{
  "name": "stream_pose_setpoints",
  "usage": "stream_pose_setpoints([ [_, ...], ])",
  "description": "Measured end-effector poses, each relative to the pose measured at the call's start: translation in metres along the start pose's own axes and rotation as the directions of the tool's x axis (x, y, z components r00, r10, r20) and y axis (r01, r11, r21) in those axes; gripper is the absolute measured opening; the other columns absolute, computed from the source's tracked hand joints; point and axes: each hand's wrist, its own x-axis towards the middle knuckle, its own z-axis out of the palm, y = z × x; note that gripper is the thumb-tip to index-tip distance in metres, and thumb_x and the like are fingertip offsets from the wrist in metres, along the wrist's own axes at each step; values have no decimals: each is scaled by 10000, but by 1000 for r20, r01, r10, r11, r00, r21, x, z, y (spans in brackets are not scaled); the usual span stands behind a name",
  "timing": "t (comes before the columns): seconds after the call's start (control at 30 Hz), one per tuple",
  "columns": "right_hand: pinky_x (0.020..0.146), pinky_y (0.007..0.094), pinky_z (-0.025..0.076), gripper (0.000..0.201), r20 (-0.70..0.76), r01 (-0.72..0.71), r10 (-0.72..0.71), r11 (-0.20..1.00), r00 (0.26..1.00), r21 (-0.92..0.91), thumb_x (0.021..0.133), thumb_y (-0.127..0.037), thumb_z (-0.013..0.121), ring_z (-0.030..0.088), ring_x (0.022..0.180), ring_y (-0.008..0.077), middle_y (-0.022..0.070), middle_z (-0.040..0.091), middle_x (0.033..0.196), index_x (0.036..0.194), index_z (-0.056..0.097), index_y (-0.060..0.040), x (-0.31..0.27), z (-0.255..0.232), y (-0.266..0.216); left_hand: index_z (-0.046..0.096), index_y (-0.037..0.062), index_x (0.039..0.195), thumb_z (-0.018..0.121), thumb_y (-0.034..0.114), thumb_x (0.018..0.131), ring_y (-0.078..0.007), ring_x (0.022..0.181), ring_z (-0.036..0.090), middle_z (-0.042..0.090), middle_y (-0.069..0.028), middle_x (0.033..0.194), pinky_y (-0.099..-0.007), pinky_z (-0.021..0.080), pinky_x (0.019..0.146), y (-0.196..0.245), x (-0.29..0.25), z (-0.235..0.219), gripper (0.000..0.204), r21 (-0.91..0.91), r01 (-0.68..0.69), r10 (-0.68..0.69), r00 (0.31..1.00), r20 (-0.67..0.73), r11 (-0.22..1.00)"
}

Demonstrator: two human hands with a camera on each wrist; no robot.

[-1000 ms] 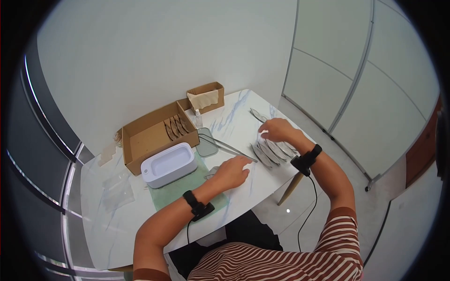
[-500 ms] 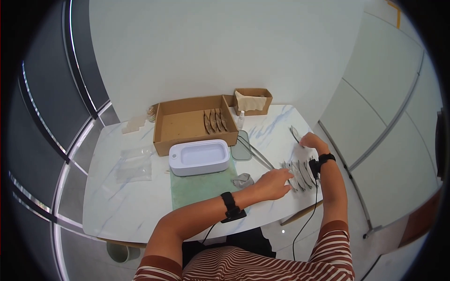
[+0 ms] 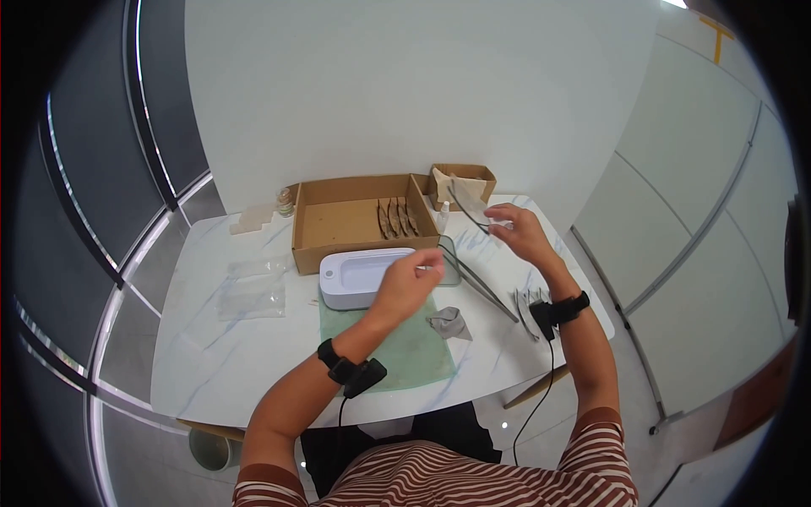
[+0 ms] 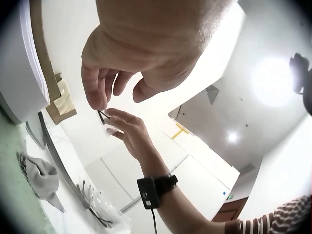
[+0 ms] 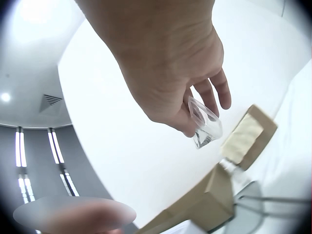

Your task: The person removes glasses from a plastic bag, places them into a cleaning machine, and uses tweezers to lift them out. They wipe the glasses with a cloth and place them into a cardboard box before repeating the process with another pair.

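Observation:
My right hand (image 3: pixel 519 237) is raised above the table's back right and pinches a clear plastic bag (image 3: pixel 470 201) with a thin, dark curved frame in it, like a pair of glasses. In the right wrist view the bag (image 5: pixel 207 129) hangs from the thumb and fingers. My left hand (image 3: pixel 407 286) hovers over the right end of the white cleaner basin (image 3: pixel 346 296), fingers loosely bent and holding nothing. Several similar bagged frames (image 3: pixel 525 314) lie at the table's right, partly hidden behind the right wrist.
A cardboard box (image 3: pixel 338 249) holds several dark frames (image 3: pixel 397 218). Behind it stand a small box (image 3: pixel 483 188) with a cloth and a spray bottle (image 3: pixel 443 215). Long tweezers (image 3: pixel 481 287), a grey cloth (image 3: pixel 450 323), a green mat (image 3: pixel 397 363) and empty-looking clear bags (image 3: pixel 253 291) lie around.
My right hand has lifted a bagged frame from the table's right side and brought it up and leftward. The left hand has moved left, away from the row of bags, to above the basin.

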Motion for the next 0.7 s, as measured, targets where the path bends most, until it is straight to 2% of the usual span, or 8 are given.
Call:
stream_pose_setpoints([
  [0.03,895,388,545,308,2,57,-58,991,998,118,873,-127,749,686,1079,316,128,714,1226,1169,740,-46,1,4,-26,548,7,1417,635,276,1012,-172,1020,685,668,-117,1293,-313,567,853,3,-1,-13,494,-199,111,-129,988,-81,974],
  [0.07,895,379,543,309,10,118,-123,973,992,196,879,-114,751,685,1085,303,125,713,1235,1181,737,-49,1,9,-48,548,7,1417,635,276,1012,-172,1020,685,668,-117,1293,-313,567,853,7,-2,-25,494,-196,106,-127,987,-100,975],
  [0.13,897,355,536,319,19,199,-216,926,976,321,888,-98,757,679,1091,275,128,715,1226,1202,732,-56,1,21,-85,492,21,1436,591,309,1053,-145,1015,683,671,-98,1259,-288,577,831,13,-5,-48,489,-461,68,-181,962,-205,885],
  [0.3,903,341,536,310,71,283,-365,817,928,502,928,-116,739,665,1083,227,111,688,1235,1224,717,-26,6,46,-139,549,80,1305,555,293,1076,-133,965,683,680,-47,1131,-279,588,793,-1,-3,-88,313,-598,-155,4,969,-246,786],
  [0.37,899,334,539,299,45,286,-368,790,929,543,942,-110,729,660,1084,211,103,680,1232,1224,713,-13,9,58,-145,562,77,1287,584,273,1064,-132,905,682,685,-43,1076,-270,596,764,-1,-2,-98,298,-603,-226,17,943,-332,765],
  [0.47,848,276,548,209,-277,320,-162,551,947,771,979,-68,691,639,1049,152,78,659,1200,1165,716,25,18,86,-136,575,81,1131,628,260,1045,-123,846,672,674,-26,979,-270,594,747,9,-3,-109,205,-598,-297,-20,885,-465,745],
  [0.63,804,235,543,130,-370,314,21,485,929,816,953,-45,711,639,957,107,64,666,1139,1072,730,7,17,112,-141,574,84,1098,628,267,1047,-126,834,675,661,-30,948,-273,593,745,1,-1,-125,198,-638,-348,-63,846,-529,687],
  [0.7,758,222,545,126,-332,291,-44,597,942,748,933,-38,721,649,932,102,59,672,1109,1053,735,-4,16,116,-145,573,82,1092,626,266,1048,-127,829,676,657,-30,936,-272,593,742,1,-6,-122,197,-649,-333,-94,842,-532,684],
])
